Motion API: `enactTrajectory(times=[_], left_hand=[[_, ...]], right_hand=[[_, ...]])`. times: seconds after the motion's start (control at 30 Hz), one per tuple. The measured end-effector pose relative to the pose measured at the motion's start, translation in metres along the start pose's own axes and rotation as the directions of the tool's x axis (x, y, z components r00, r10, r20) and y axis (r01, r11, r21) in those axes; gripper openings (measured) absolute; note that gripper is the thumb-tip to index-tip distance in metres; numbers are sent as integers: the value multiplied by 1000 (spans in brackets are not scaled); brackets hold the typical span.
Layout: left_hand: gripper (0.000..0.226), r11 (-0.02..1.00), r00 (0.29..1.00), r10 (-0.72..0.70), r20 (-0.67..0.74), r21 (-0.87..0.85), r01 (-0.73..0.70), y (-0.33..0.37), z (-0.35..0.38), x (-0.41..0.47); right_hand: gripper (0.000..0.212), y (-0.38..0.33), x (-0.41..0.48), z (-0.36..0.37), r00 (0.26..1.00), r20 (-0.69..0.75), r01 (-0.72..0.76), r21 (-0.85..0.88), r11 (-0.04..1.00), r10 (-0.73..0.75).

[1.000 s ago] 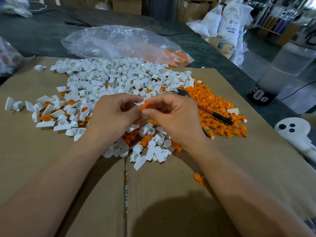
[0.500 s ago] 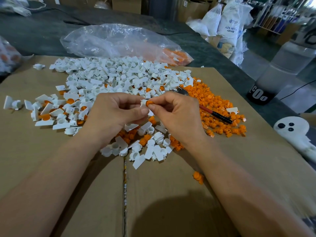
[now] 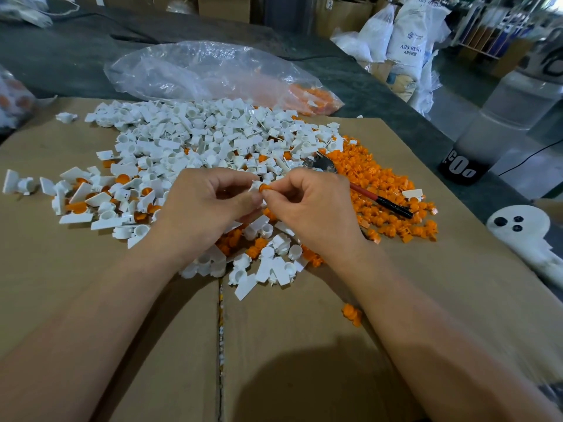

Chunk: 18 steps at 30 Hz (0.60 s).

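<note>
Cardboard (image 3: 289, 315) covered the tabletop (image 3: 61, 56) I was watching, with a heap of white pieces (image 3: 213, 138) spread from ten to twelve o'clock and a pile of orange caps (image 3: 384, 190) at two o'clock. At the middle I saw the left hand (image 3: 210, 205) grasping one white piece (image 3: 254, 186) in curled fingers. The right hand (image 3: 310, 208) pinched an orange cap (image 3: 264, 187) between thumb and forefinger, touching that white piece, above the heaps. A red-handled tool (image 3: 374, 199) lay on the pile of orange caps, at three o'clock from the right hand. A clear plastic bag (image 3: 198, 68) lay at twelve o'clock, beyond the cardboard.
</note>
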<state>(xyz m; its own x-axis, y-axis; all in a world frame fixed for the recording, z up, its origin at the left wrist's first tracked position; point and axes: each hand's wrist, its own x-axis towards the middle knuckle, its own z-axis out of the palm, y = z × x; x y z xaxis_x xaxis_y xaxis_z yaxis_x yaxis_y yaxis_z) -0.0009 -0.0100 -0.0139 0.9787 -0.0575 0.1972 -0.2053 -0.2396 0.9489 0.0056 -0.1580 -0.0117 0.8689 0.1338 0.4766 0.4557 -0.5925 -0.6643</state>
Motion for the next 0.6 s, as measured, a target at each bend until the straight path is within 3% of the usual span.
enactTrajectory(times=[0.07, 0.27, 0.47, 0.6], left_hand=[[18, 999, 999, 16, -35, 50, -14, -1, 0, 1], [29, 994, 999, 28, -29, 103, -25, -2, -5, 2], [28, 999, 999, 29, 21, -23, -28, -1, -6, 1], [22, 987, 998, -67, 23, -146, 69, 0, -8, 3]], right_hand=[[8, -1, 0, 1, 999, 35, -5, 15, 1000, 5], [12, -1, 0, 0, 995, 102, -33, 109, 993, 21], [27, 4, 2, 2, 971, 229, -138, 273, 952, 75], [27, 5, 2, 4, 972, 228, -136, 349, 927, 57]])
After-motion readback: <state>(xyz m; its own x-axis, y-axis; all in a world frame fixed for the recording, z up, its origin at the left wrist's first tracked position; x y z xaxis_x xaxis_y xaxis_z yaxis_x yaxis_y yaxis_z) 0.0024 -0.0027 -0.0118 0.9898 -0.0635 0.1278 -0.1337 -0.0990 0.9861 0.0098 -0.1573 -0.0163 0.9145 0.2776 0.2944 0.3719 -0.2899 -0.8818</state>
